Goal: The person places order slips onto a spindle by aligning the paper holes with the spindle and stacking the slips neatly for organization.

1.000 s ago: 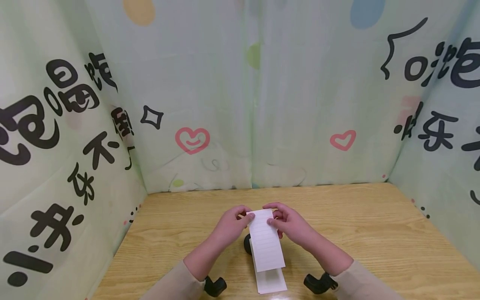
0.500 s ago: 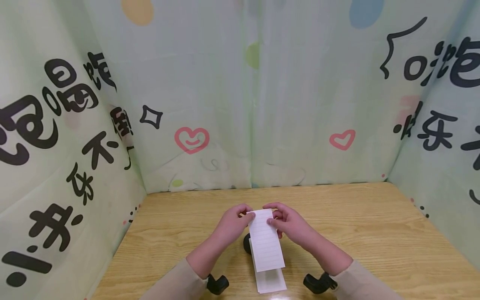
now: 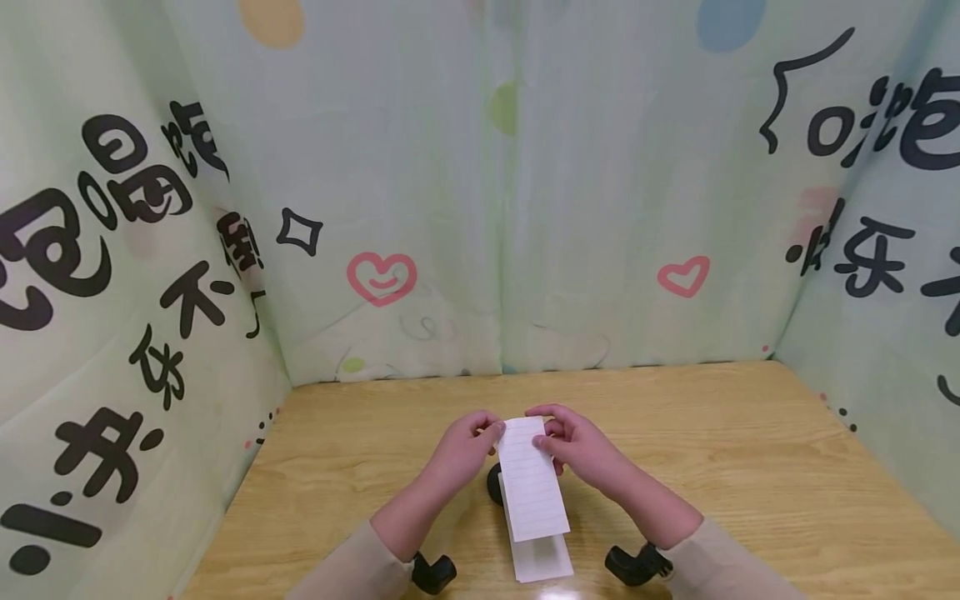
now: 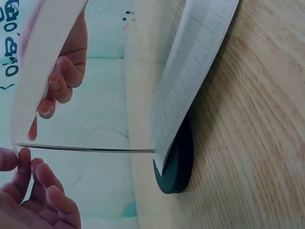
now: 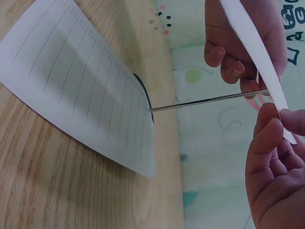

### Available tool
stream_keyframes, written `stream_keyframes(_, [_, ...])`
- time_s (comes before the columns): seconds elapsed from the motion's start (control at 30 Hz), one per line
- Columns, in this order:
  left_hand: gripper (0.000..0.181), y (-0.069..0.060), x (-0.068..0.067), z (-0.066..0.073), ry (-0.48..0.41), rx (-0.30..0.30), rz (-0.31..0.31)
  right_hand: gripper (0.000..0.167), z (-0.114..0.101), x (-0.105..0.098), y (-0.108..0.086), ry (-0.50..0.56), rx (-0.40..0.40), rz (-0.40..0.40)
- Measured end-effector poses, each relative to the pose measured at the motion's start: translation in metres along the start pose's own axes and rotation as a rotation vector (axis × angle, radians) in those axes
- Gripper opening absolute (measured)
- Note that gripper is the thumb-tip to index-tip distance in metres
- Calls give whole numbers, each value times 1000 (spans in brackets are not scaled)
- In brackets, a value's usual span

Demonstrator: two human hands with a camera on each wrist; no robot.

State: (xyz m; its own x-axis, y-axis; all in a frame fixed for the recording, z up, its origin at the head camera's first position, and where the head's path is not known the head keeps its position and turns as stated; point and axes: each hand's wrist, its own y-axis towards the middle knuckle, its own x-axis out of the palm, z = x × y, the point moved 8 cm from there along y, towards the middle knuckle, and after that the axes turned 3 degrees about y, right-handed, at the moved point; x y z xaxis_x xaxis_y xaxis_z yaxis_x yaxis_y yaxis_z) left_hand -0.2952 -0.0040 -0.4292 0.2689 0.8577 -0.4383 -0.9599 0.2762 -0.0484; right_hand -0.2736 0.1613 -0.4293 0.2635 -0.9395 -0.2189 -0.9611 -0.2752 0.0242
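A narrow white lined sheet of paper (image 3: 532,483) hangs between my two hands at the middle of the table. My left hand (image 3: 463,450) pinches its far left corner between thumb and finger. On the right edge, the thumb and fingers of my right hand (image 3: 583,450) pinch the same sheet. Below stands a paper spike with a round black base (image 4: 175,174) and a thin metal rod (image 5: 209,100). The rod's upper end reaches the held sheet; whether it pierces it I cannot tell. A second lined sheet (image 5: 81,71) lies low at the base, the rod rising near its far end.
The wooden table (image 3: 360,442) stretches around the hands. Printed curtains (image 3: 420,167) close off its back, left and right sides. Black wrist mounts (image 3: 637,567) sit at both sleeves.
My left thumb has shifted slightly left toward the held sheet's edge, and the sheet's far edge bows a little. The right hand and the lower sheet stay almost where they were.
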Motion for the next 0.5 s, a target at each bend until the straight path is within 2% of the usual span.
stream_keyframes(0.3, [18, -2, 0, 1, 49, 14, 6, 41, 0, 1, -1, -20, 7, -1])
stream_keyframes(0.5, [18, -1, 2, -3, 63, 17, 5, 40, 3, 1, -1, -38, 16, 3])
